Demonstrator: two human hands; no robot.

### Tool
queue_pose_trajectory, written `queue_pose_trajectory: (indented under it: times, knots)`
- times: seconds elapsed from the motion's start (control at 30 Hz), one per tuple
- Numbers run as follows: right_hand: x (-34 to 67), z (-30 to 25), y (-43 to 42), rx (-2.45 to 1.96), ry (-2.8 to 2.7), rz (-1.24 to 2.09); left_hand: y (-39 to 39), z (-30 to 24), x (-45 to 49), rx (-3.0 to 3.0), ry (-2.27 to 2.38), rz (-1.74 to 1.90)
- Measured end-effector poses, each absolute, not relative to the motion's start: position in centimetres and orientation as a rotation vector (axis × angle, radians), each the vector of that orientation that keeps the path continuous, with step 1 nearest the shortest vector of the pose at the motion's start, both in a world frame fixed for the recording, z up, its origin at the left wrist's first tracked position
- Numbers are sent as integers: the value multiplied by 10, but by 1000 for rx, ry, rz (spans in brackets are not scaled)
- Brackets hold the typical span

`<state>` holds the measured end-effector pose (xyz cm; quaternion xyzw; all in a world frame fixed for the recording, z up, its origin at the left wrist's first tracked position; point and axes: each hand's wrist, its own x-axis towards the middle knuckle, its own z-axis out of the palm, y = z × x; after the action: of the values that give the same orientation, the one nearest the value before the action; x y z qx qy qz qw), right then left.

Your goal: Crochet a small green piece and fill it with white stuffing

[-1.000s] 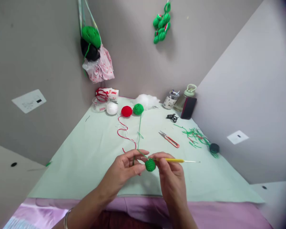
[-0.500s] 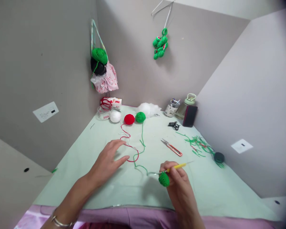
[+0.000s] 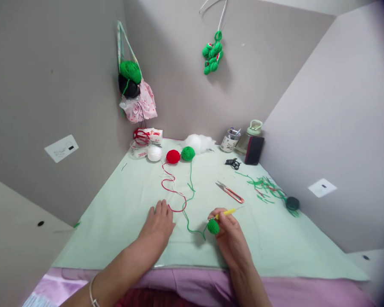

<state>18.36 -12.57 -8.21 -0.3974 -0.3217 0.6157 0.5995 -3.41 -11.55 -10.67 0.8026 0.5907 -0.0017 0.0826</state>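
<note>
Lowest in the frame, just left of centre, I see the left hand (image 3: pixel 158 224) lying palm down on the mint-green table cover (image 3: pixel 115 213). Its fingers are stretched out and close together, gripping nothing, and a loop of red yarn strand (image 3: pixel 178 210) lies just beside the fingertips. At bottom centre, the right hand (image 3: pixel 230 234) has thumb and forefinger pinched around a yellow crochet hook (image 3: pixel 226 211). The small green crocheted ball (image 3: pixel 213 226) sits against those fingers at the hook's tip.

I judge that ball light, soft and squashy, not fragile. It is best held by a gentle pinch across its body, since its trailing green yarn strand (image 3: pixel 191 177) could drag on it.

Further up, right of centre, lie the snips (image 3: pixel 229 191), with green yarn scraps (image 3: pixel 265 186) beyond them. The green strand runs up to the green yarn ball (image 3: pixel 187 153), which sits just beside the red yarn ball (image 3: pixel 173 156) near the back wall.
</note>
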Motion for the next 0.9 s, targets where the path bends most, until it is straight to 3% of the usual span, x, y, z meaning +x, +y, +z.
queue_pose_trajectory:
  times: [0.13,0.23,0.33,0.47,0.67,0.9]
  knots:
    - [185,-85,-124,-892,-745,1421,-146,-91,-37,2525,1428,130]
    - [187,-88,-121,-910,-718,1431,-167,-88,-41,2505,1001,612]
    - [188,-91,-119,-917,-698,1444,-177,-100,-38,2625,847,726]
    - [189,-93,-118,-912,-677,1463,-181,-119,-27,2819,754,675]
    - [188,-92,-119,-897,-704,1450,-182,-115,-15,2652,719,749]
    - [188,-79,-126,-890,-743,1395,-175,-99,-28,1752,924,1028]
